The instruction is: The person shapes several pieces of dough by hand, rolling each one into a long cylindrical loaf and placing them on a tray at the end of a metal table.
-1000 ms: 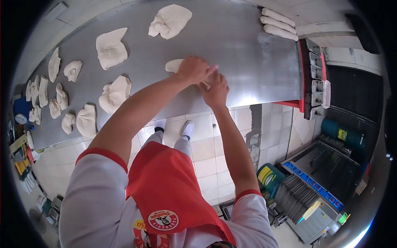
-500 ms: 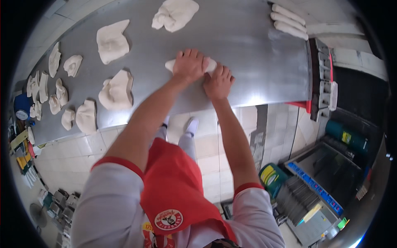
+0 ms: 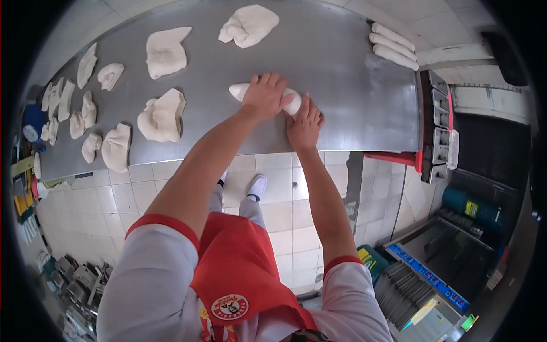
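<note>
A short, tapered roll of pale dough [image 3: 237,90] lies on the steel table [image 3: 347,85] in front of me. My left hand [image 3: 265,98] is curled over its middle, hiding that part, while the pointed left end sticks out. At the rounded right end, my right hand [image 3: 305,124] grips the dough with its fingers bent around the tip. Beyond it lies a flat, folded dough piece [image 3: 250,26]. To the left are two more large flat pieces, one farther off [image 3: 166,52] and one nearer [image 3: 163,116].
Three finished-looking dough rolls [image 3: 393,45] lie side by side at the far right corner. Metal baking pans [image 3: 440,125] stand against the table's right end. Several smaller dough pieces [image 3: 66,100] are spread at the left, near a blue scale [image 3: 33,122]. Trays [image 3: 401,290] stand lower right.
The left hand has shifted slightly along the dough, and more of the roll shows at both ends. My right hand stays by the right end. The whole view has tilted a little.
</note>
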Motion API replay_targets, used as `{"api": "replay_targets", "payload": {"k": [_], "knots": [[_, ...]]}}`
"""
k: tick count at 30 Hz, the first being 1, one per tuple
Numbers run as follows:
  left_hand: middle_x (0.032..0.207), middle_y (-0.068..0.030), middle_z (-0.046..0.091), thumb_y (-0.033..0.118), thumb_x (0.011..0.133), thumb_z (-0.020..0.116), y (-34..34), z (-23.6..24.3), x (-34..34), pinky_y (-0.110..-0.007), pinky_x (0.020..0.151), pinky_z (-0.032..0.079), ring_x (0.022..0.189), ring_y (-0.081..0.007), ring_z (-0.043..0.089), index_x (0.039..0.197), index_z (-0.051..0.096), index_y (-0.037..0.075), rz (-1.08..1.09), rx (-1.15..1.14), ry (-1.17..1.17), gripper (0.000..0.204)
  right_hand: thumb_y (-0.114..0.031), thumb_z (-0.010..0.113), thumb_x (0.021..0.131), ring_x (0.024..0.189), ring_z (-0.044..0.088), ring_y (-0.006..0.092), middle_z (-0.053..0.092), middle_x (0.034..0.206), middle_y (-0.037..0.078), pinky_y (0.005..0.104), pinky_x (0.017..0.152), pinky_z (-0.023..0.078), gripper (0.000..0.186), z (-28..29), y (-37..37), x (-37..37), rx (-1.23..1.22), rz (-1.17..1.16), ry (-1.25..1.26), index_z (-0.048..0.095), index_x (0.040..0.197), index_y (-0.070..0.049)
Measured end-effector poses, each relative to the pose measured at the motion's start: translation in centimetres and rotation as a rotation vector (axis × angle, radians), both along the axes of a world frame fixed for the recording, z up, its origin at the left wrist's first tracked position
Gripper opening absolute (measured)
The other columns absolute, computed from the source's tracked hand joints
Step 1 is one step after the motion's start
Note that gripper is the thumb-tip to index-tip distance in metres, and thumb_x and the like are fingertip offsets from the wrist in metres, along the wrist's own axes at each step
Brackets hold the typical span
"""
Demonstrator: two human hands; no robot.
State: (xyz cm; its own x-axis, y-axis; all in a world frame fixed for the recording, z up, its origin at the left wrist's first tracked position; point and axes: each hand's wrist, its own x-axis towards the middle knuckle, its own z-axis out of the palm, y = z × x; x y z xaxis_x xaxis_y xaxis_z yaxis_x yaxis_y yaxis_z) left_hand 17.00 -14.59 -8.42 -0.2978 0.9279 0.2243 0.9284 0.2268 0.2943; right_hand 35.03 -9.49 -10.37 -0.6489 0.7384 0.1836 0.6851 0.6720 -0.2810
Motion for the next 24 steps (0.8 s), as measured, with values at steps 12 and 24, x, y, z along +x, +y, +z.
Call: {"api": "replay_targets", "payload": {"k": [12,24], "knots": [[0.143,-0.009,0.057,0.037,0.077,0.095,-5.6,3.4,-1.0,-0.052,0.116,0.042,0.14,-0.0329,0.053,0.15,0.059,0.028,-0.162,-0.431,-0.166,0.082,-0.023,0.079,0.092,0.132,0.055,0.0339,0.057,0.14,0.013,0.0571,0.111,0.04,0.088,1.8,-2.1,0.1,-0.17,0.136,-0.147,0.034,0.166,-0.007],[0.121,-0.0072,0.061,0.045,0.1,0.064,-0.4,-1.2,10.1,-0.052,0.104,0.041,0.12,-0.0283,0.057,0.121,0.071,0.013,0.11,0.141,-0.212,0.038,-0.017,0.059,0.099,0.137,0.054,0.0395,0.057,0.15,0.017,0.0579,0.119,0.035,0.055,1.5,1.0,5.5,-0.219,0.266,0.377,0.054,0.152,-0.002]]}}
